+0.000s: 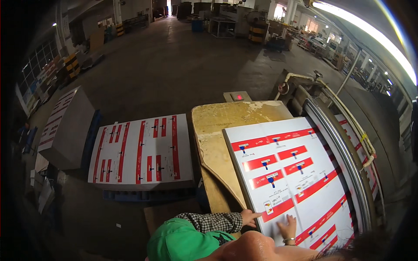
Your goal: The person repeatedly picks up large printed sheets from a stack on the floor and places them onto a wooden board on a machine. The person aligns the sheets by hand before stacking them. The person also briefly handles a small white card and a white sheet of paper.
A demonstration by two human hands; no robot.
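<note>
A stack of large white printed sheets (257, 137) with red bands and small blue figures lies on a worn wooden-topped table (217, 117). My left hand (250, 218), in a black-and-white checked sleeve, is at the left edge of the top sheet with a finger stretched out over it. On the sheet's near part, my right hand (287, 228) rests with fingers apart, a band around its wrist. Neither hand visibly lifts anything. Along the right side of the sheets runs a shiny steel roller (344, 158), and more printed sheet shows beyond it.
Left of the table, a stack of similar printed sheets (143, 148) sits on a blue pallet (130, 195). Another tall stack (67, 130) stands farther left. Cream pipes (348, 117) border the roller. A small box with a red light (237, 97) is behind the table.
</note>
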